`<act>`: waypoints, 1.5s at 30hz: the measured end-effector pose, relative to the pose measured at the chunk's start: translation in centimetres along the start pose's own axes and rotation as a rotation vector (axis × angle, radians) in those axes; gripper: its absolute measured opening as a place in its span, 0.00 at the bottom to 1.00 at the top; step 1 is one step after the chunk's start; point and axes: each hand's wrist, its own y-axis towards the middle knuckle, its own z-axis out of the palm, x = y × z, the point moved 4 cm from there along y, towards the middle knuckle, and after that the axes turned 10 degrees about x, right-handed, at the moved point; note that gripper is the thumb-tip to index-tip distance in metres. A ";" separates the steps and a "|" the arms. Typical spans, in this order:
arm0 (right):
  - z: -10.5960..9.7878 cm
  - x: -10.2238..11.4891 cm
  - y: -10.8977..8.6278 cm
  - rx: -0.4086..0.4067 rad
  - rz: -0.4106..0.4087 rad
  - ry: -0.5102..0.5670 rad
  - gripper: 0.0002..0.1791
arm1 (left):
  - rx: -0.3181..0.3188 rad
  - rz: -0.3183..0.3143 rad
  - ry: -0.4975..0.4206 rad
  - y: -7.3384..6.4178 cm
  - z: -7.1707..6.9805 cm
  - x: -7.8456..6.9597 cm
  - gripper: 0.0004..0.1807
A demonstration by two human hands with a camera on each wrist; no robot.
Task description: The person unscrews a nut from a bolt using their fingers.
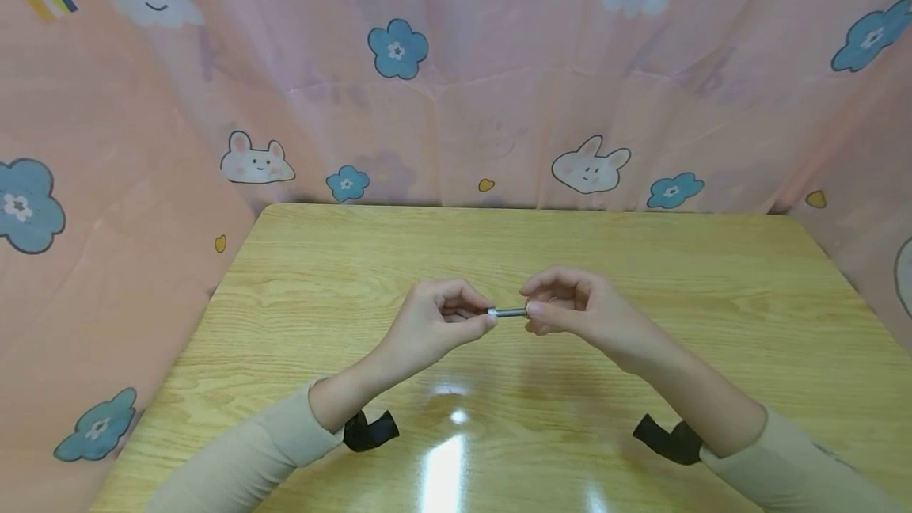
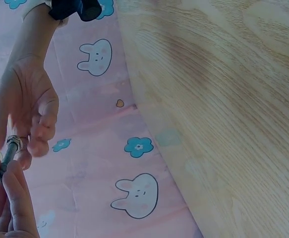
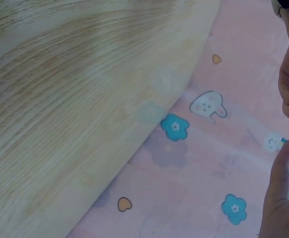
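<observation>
A metal bolt (image 1: 509,313) is held level above the table between my two hands. My left hand (image 1: 435,319) pinches its left end between thumb and fingers. At its right end sits a nut (image 2: 15,142), seen in the left wrist view around the threaded shank. My right hand (image 1: 580,307) is at the nut, thumb against it and other fingers curved behind; its index finger stands a little apart above. In the right wrist view, my right hand (image 3: 280,198) shows only at the edge, and the bolt cannot be made out.
A wood-grain table (image 1: 342,260) lies beneath both hands, with bright reflections near its front. Behind and beside it hangs a pink printed cloth (image 1: 484,117). Black straps (image 1: 370,430) are on both wrists.
</observation>
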 end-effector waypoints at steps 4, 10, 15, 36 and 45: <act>0.1 -0.1 0.2 0.003 0.016 0.012 0.16 | -0.002 -0.004 0.001 0.0 0.0 0.0 0.06; 0.0 0.0 -0.1 -0.006 -0.025 -0.012 0.16 | 0.001 0.000 -0.003 0.0 -0.1 -0.1 0.06; 0.0 -0.1 0.0 -0.004 0.002 -0.001 0.17 | 0.000 -0.005 -0.008 0.0 -0.1 0.1 0.06; -0.1 -0.3 -0.1 0.007 -0.006 0.007 0.14 | 0.005 -0.023 -0.024 0.1 -0.1 0.3 0.06; -0.2 -0.1 0.1 0.011 0.019 0.003 0.16 | 0.001 -0.021 -0.012 0.2 -0.2 0.3 0.06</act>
